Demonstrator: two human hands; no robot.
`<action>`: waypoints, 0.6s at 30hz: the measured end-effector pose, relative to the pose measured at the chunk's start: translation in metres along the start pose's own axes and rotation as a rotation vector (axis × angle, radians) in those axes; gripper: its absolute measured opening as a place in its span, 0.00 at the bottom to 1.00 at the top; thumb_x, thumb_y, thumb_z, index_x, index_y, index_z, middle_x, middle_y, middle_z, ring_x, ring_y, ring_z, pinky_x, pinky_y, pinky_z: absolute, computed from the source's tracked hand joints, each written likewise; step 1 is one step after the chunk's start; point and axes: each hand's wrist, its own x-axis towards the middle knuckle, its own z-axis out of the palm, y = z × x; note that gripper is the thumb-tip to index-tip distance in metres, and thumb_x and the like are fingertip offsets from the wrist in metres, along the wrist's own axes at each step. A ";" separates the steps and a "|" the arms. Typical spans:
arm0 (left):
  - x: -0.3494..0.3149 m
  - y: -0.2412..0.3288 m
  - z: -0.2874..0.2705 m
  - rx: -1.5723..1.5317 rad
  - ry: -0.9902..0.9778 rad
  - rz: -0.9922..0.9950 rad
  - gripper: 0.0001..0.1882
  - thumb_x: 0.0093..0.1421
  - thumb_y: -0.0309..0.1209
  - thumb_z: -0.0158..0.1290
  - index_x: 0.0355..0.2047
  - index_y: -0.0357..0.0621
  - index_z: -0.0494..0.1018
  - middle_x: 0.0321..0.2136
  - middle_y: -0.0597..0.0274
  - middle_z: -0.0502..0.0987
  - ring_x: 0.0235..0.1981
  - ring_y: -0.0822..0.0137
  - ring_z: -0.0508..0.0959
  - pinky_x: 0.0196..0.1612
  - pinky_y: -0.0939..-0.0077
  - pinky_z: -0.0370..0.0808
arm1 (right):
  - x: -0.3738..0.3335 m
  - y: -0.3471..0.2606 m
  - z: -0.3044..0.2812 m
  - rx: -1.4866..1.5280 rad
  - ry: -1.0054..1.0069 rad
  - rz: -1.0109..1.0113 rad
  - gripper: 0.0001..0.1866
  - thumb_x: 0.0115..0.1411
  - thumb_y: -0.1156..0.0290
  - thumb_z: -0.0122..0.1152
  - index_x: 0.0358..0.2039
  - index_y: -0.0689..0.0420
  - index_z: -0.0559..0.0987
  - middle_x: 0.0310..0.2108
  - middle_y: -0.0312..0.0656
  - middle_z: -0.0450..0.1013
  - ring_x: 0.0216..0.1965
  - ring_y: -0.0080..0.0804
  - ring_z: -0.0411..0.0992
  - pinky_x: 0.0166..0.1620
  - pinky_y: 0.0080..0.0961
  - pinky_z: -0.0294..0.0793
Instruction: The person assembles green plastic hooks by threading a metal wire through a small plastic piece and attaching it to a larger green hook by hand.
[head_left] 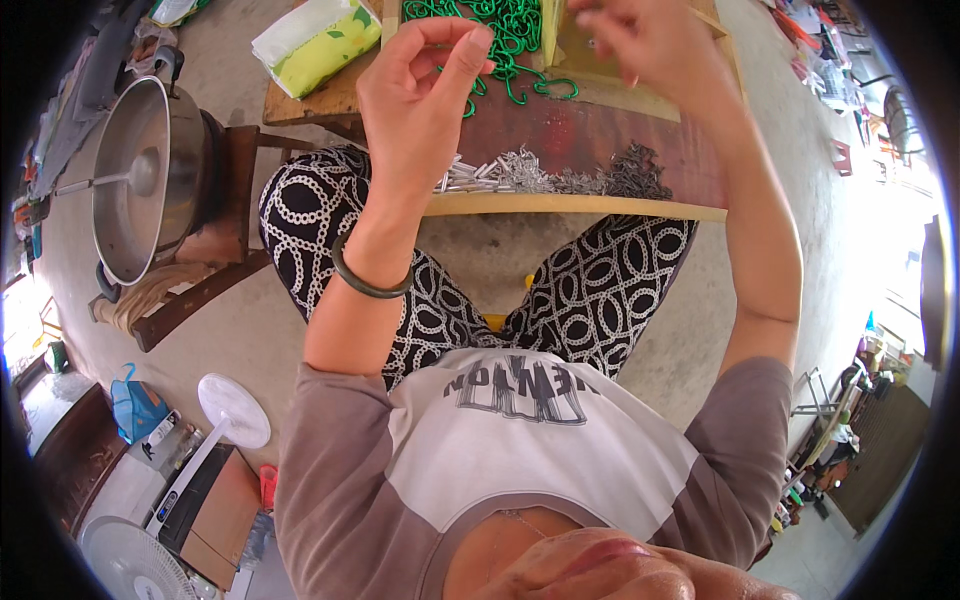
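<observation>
My left hand is raised over the near left part of a reddish work board, its thumb and fingertips drawn together. What they pinch, if anything, is too small to make out. Just beyond it lies a tangled heap of green S-shaped hooks, with a few loose ones spilling onto the board. Over a yellowish compartment at the far right hovers my right hand, its fingers smeared by motion. Along the board's near edge lie silvery metal pins, small silvery pieces and dark screw-like pieces.
A wooden lip borders the board above my knees. A green-and-white tissue pack sits at the far left. Left of me, a large metal pan with a ladle stands by a wooden stool. Fans are lower left.
</observation>
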 end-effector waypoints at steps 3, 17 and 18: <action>0.000 0.001 0.004 -0.010 -0.020 -0.007 0.11 0.66 0.34 0.64 0.42 0.39 0.80 0.31 0.67 0.83 0.32 0.80 0.81 0.27 0.86 0.70 | -0.019 0.033 0.039 -0.767 0.072 -0.417 0.08 0.56 0.71 0.66 0.37 0.57 0.83 0.28 0.39 0.81 0.29 0.35 0.82 0.31 0.31 0.78; -0.001 -0.007 0.016 0.059 -0.124 0.014 0.10 0.64 0.31 0.65 0.41 0.39 0.80 0.33 0.66 0.83 0.32 0.79 0.79 0.33 0.85 0.74 | -0.044 0.048 0.039 0.210 0.063 -0.129 0.08 0.61 0.72 0.62 0.40 0.61 0.80 0.25 0.38 0.79 0.26 0.22 0.77 0.30 0.22 0.75; 0.000 -0.006 0.020 0.174 -0.227 -0.017 0.11 0.63 0.31 0.65 0.41 0.38 0.81 0.33 0.66 0.83 0.32 0.78 0.79 0.35 0.84 0.75 | -0.042 0.047 0.035 0.211 0.068 -0.134 0.08 0.61 0.72 0.62 0.40 0.61 0.80 0.25 0.38 0.79 0.26 0.22 0.77 0.30 0.22 0.75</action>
